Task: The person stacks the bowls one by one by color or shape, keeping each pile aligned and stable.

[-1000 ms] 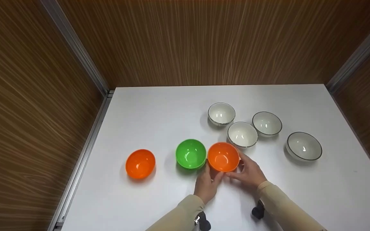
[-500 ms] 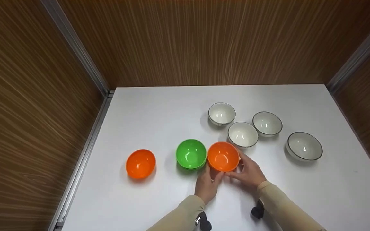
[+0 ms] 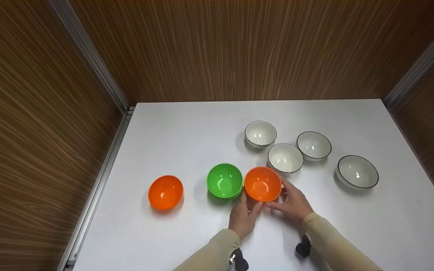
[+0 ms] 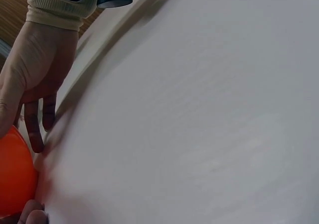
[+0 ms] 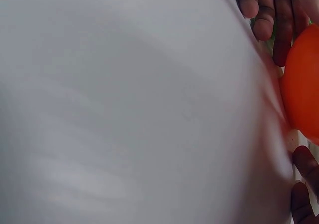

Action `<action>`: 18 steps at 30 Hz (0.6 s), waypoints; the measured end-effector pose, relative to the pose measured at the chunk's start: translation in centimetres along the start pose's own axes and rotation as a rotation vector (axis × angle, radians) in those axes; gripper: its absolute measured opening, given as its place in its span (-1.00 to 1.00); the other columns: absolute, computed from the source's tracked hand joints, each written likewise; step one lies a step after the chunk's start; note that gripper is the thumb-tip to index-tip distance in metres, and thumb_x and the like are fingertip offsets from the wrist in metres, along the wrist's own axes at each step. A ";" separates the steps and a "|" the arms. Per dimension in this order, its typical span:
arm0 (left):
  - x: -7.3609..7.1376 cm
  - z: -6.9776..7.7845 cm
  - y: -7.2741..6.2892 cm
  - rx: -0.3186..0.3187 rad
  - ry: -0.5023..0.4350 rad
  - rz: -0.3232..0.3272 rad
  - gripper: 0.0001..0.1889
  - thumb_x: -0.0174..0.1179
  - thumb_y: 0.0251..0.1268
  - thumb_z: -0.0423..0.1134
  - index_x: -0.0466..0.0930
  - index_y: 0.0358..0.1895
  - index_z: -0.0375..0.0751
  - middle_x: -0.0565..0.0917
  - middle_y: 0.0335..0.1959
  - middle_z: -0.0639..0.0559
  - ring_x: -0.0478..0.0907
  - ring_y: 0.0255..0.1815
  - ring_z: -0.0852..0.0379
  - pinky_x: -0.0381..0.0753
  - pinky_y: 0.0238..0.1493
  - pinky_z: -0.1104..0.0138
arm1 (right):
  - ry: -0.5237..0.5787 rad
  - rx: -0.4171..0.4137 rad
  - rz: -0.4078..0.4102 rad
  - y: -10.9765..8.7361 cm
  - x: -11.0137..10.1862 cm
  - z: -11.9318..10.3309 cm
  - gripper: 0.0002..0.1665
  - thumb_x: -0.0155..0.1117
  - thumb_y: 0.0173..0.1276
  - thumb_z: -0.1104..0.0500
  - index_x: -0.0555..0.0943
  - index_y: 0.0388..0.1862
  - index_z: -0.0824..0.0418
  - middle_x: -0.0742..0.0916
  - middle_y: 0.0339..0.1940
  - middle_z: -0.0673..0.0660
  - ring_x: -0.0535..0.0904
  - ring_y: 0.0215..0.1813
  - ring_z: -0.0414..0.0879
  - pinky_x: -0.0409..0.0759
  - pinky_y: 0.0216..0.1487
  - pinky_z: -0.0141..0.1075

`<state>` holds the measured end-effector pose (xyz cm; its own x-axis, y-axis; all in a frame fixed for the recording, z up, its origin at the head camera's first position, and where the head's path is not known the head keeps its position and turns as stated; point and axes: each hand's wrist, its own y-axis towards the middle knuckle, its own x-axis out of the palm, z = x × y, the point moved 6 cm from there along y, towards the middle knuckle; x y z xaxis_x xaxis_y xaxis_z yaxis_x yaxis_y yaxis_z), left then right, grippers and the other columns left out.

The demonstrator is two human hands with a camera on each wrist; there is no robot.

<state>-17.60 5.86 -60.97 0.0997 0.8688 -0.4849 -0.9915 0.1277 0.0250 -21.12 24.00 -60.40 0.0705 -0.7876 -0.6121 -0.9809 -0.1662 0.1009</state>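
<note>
An orange bowl [image 3: 263, 184] is held from both sides at the near middle of the table. My left hand [image 3: 242, 219] grips its left near side, thumb by the front rim. Around its right side curl the fingers of my right hand [image 3: 293, 201], with that thumb also near the front. Directly left of this bowl is a green bowl [image 3: 224, 181], with another green rim showing beneath it. Both wrist views catch the orange side wall [image 4: 15, 171] at their edges, with fingertips close to the white surface.
A second orange bowl [image 3: 165, 192] sits farther left. Behind and to the right stand several white bowls with dark rims, the nearest white bowl [image 3: 285, 158] just behind the held one. Wood-grain panels [image 3: 224, 49] enclose the white table [image 3: 179, 131] at the back and sides.
</note>
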 end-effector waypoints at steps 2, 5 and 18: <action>0.0 0.0 0.0 0.001 -0.002 -0.001 -0.15 0.10 0.35 0.14 -0.08 0.54 -0.16 0.17 0.48 -0.10 0.16 0.44 -0.02 0.18 0.41 0.09 | 0.001 -0.002 -0.003 0.0 0.0 0.0 0.30 0.58 -0.26 -0.32 0.21 0.50 -0.09 0.58 0.22 -0.01 0.51 -0.10 -0.11 0.55 -0.10 -0.18; 0.0 0.0 0.1 0.003 -0.017 -0.009 -0.14 0.12 0.33 0.12 -0.09 0.54 -0.14 0.16 0.49 -0.09 0.15 0.45 -0.01 0.17 0.41 0.09 | 0.003 -0.008 -0.004 0.1 0.1 0.0 0.30 0.57 -0.26 -0.34 0.20 0.50 -0.11 0.55 0.28 -0.01 0.52 -0.03 -0.10 0.55 -0.05 -0.15; -1.4 0.4 -1.3 -0.039 -0.060 -0.095 -0.31 0.16 0.33 0.04 0.14 0.44 -0.09 0.44 0.17 0.02 0.51 -0.09 0.25 0.58 -0.04 0.41 | 0.067 0.008 -0.039 -0.2 0.1 0.3 0.33 0.60 -0.24 -0.27 0.12 0.53 -0.19 0.48 0.34 0.00 0.54 0.03 -0.08 0.49 0.15 0.02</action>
<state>-16.38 4.67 -59.95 0.1966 0.8811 -0.4301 -0.9798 0.1929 -0.0528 -20.97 24.15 -60.65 0.1199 -0.8186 -0.5617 -0.9787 -0.1924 0.0716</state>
